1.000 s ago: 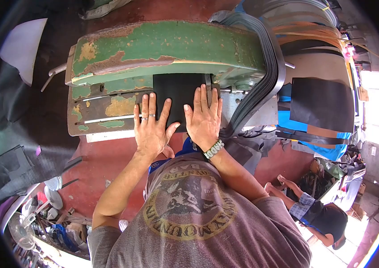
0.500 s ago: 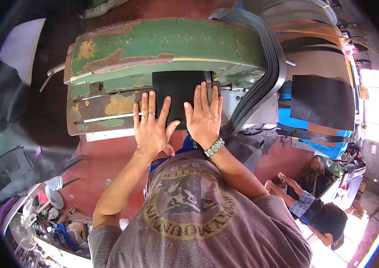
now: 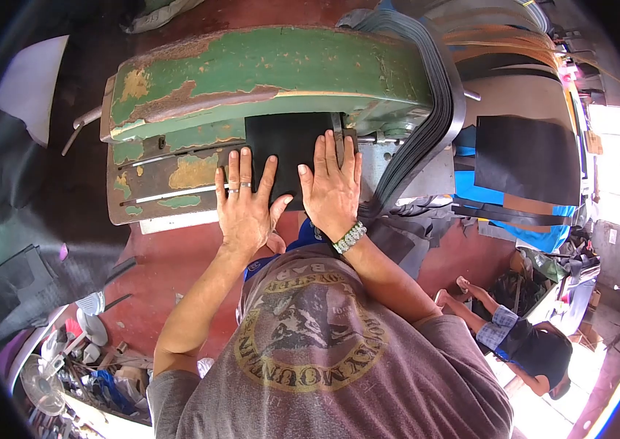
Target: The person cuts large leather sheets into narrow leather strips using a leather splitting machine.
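Note:
A black flat sheet (image 3: 284,150) lies on the bed of a worn green machine (image 3: 266,69), its far end hidden under the machine's long upper body. My left hand (image 3: 245,208) rests flat with fingers spread, the thumb and forefinger over the sheet's left side, the other fingers on the chipped metal bed (image 3: 193,172). Over the sheet's right side lies my right hand (image 3: 332,190), palm down and fingers stretched out. Its fingertips reach a narrow metal bar (image 3: 338,126) along the sheet's right edge.
A thick bundle of dark strips (image 3: 438,95) hangs over the machine's right end. Farther right are stacked sheets, with a black one (image 3: 525,161) on top. Another person (image 3: 533,347) is at the lower right. A fan (image 3: 43,384) and clutter sit at the lower left.
The whole view has shifted slightly, with the machine a little farther left and up. Both hands keep their places on the sheet. The other person's posture differs slightly.

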Demonstrator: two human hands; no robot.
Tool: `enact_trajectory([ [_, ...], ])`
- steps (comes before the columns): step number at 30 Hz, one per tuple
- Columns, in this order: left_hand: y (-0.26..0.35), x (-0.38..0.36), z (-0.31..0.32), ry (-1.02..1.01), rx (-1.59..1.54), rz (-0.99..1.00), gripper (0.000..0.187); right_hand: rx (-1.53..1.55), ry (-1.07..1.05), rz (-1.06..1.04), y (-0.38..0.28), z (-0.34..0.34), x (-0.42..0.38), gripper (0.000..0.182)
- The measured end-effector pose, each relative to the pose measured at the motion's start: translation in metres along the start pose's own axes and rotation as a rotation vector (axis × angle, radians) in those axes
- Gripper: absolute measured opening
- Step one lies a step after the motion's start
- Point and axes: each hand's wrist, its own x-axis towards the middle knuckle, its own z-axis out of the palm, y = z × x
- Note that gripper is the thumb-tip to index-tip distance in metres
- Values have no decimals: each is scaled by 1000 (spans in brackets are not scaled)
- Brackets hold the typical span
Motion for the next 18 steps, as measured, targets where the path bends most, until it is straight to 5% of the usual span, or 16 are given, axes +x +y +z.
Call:
enact_trajectory([
  [18, -1, 0, 1, 12, -23, 9, 70, 1, 17, -5, 0, -2, 0, 64],
])
